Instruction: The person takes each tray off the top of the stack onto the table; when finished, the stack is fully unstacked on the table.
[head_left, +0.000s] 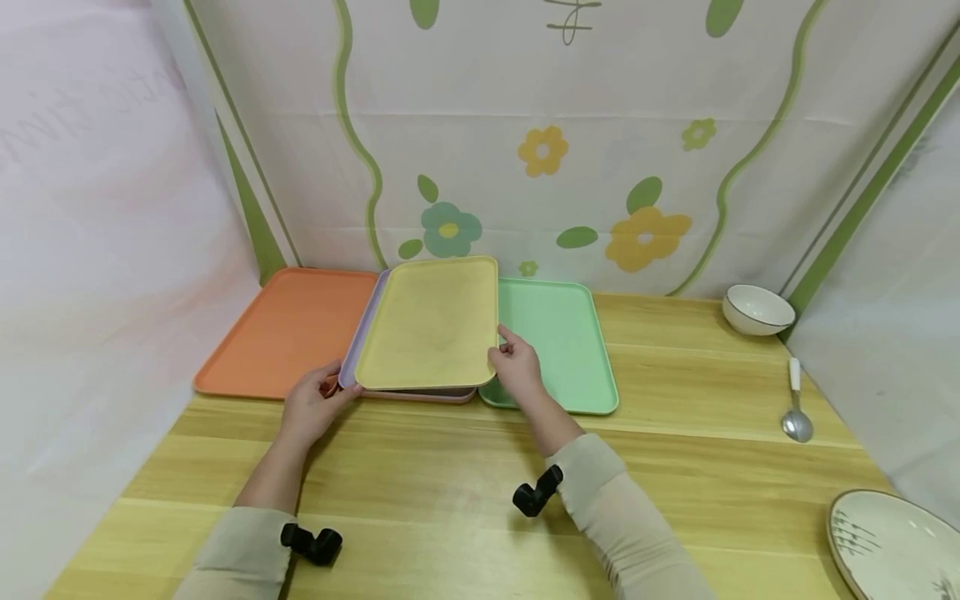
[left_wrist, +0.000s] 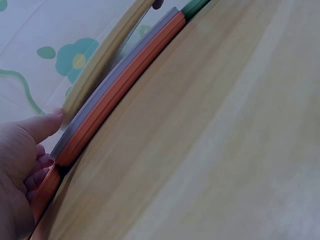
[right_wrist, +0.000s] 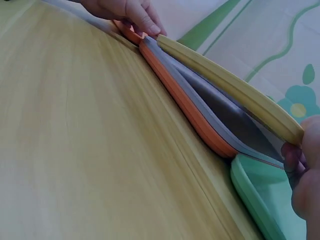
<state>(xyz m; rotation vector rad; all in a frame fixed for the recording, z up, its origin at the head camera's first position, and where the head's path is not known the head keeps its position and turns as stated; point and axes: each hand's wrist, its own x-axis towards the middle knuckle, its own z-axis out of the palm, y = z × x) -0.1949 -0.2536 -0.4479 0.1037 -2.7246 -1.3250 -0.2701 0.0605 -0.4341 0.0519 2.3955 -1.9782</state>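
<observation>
My right hand (head_left: 517,367) pinches the right edge of a yellow tray (head_left: 431,325) near its front corner. That side of the tray is raised and slants above a purple tray (head_left: 369,329). At the front left corner is my left hand (head_left: 311,408), its thumb touching the yellow rim and its other fingers bent beside the purple tray's corner. Under the purple tray lies a reddish-orange tray (right_wrist: 200,125), only its edge showing. Whether the left fingers grip a rim, I cannot tell.
An orange tray (head_left: 281,333) lies left of the stack, a mint-green tray (head_left: 558,350) right of it. Farther right on the wooden table (head_left: 420,500) are a white bowl (head_left: 757,310), a white-handled spoon (head_left: 796,408) and a patterned plate (head_left: 900,542). A flowered cloth (head_left: 465,150) hangs behind.
</observation>
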